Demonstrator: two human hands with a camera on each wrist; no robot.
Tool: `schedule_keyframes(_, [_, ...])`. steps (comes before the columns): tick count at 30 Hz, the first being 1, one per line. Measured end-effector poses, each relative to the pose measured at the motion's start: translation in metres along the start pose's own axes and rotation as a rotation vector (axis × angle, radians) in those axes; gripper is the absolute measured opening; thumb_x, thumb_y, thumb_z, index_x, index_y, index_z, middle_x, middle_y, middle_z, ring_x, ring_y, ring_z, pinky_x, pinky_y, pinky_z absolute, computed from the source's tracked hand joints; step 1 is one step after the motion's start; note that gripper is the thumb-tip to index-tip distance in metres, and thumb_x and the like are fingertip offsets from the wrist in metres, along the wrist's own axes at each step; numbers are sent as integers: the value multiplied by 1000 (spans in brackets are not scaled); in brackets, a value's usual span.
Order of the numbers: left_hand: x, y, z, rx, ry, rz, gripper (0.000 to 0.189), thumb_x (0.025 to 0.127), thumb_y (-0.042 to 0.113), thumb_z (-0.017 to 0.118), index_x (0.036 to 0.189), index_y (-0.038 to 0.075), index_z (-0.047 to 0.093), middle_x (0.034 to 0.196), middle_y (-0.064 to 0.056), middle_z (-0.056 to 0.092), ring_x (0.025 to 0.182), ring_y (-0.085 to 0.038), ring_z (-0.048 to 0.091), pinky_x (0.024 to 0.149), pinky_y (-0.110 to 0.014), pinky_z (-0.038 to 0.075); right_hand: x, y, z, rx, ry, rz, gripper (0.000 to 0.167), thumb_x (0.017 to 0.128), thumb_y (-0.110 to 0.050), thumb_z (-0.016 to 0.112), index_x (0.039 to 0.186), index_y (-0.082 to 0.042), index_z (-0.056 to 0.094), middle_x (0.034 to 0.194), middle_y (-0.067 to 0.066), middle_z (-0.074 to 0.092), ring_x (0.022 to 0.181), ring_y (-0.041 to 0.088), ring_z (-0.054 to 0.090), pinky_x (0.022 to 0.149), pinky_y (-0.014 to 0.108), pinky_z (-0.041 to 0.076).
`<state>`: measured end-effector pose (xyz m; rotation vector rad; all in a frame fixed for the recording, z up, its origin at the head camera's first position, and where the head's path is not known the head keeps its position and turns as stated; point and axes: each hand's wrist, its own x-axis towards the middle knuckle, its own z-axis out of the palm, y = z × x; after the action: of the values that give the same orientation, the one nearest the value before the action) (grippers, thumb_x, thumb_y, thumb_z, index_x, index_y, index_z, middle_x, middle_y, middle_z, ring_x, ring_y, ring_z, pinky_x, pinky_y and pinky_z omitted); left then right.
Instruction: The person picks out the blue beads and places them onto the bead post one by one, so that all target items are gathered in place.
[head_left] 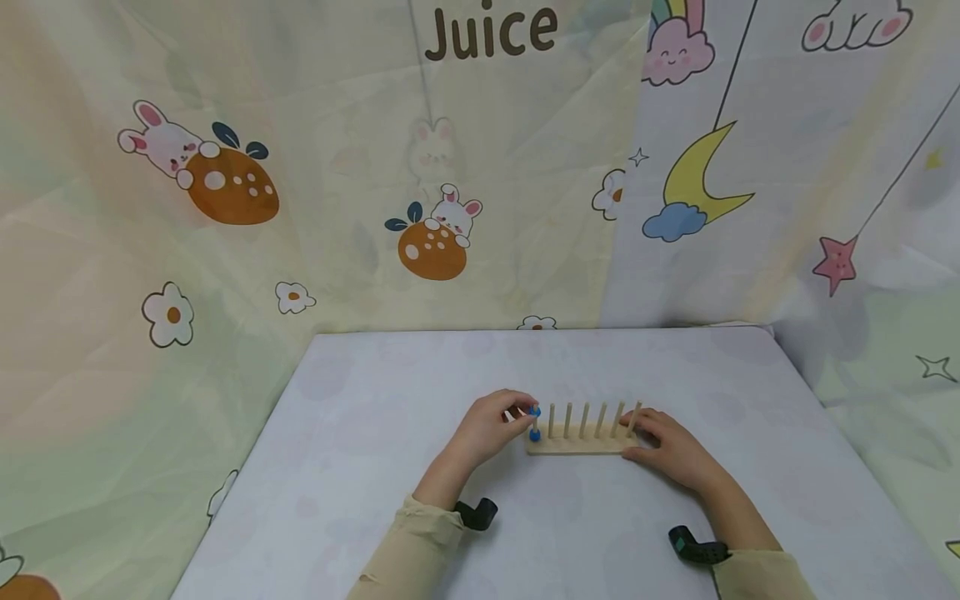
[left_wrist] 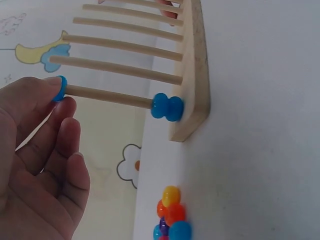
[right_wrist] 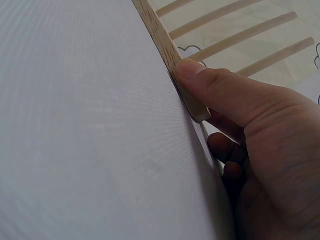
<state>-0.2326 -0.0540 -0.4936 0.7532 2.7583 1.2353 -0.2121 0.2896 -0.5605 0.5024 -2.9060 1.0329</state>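
While a blue bead (left_wrist: 62, 89) was pinched by the left hand (head_left: 495, 423) at the leftmost peg's tip (left_wrist: 74, 91) and the pegboard (head_left: 577, 447) was gripped by the right hand (head_left: 670, 447), a bead drop was risked by early release.

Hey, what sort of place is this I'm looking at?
Probably a small play or filming corner, though I can't be sure: cartoon-printed fabric hangs behind a pale tabletop, where a wooden peg board holds blue beads.
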Motion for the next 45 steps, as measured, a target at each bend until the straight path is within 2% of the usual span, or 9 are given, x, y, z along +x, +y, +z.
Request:
schedule_keyframes(5, [-3, -6, 5, -27, -22, -35, 24, 95, 33, 67, 118, 25, 69, 108, 12, 69, 92, -2, 60, 80, -21, 50, 0, 0, 0, 6, 1, -4, 51, 82, -44, 77, 125, -18, 65, 133, 8, 59, 131, 37, 47, 104, 59, 39])
schedule_keyframes(11, [-6, -12, 11, -63, -45, -72, 29, 93, 32, 69, 121, 22, 69, 113, 6, 69, 92, -4, 60, 77, -21, 50, 0, 0, 0, 5, -2, -1, 51, 82, -44, 77, 125, -18, 65, 134, 8, 59, 131, 37, 47, 104, 58, 38])
schedule_keyframes(17, [-7, -19, 17, -18, -75, -105, 28, 93, 32, 69, 119, 21, 69, 109, 7, 68, 89, -2, 59, 72, -19, 49, -1, -2, -1, 7, -6, 5, 51, 83, -43, 77, 126, -18, 65, 135, 9, 58, 132, 38, 46, 104, 59, 38])
schedule_keyframes(32, [-6, -26, 26, 96, -112, -79, 26, 94, 26, 68, 119, 18, 70, 98, 8, 66, 85, -1, 58, 73, -17, 49, -1, -2, 0, -6, 0, 9, 51, 83, -43, 77, 125, -18, 65, 132, 8, 59, 131, 38, 47, 104, 59, 39])
schedule_keyframes(39, [-12, -27, 23, 81, -83, -92, 29, 95, 27, 67, 123, 21, 68, 100, 10, 67, 87, -1, 58, 74, -18, 50, -1, -2, 0, -3, 4, -2, 51, 83, -43, 77, 125, -17, 65, 131, 7, 60, 129, 37, 48, 103, 58, 40])
schedule_keyframes(45, [-23, -40, 14, 81, 12, -111, 26, 96, 28, 65, 121, 24, 69, 99, 11, 65, 87, -3, 56, 76, -22, 49, -1, -2, -1, -3, 2, 8, 52, 83, -43, 77, 126, -17, 64, 130, 7, 59, 130, 37, 47, 103, 58, 39])
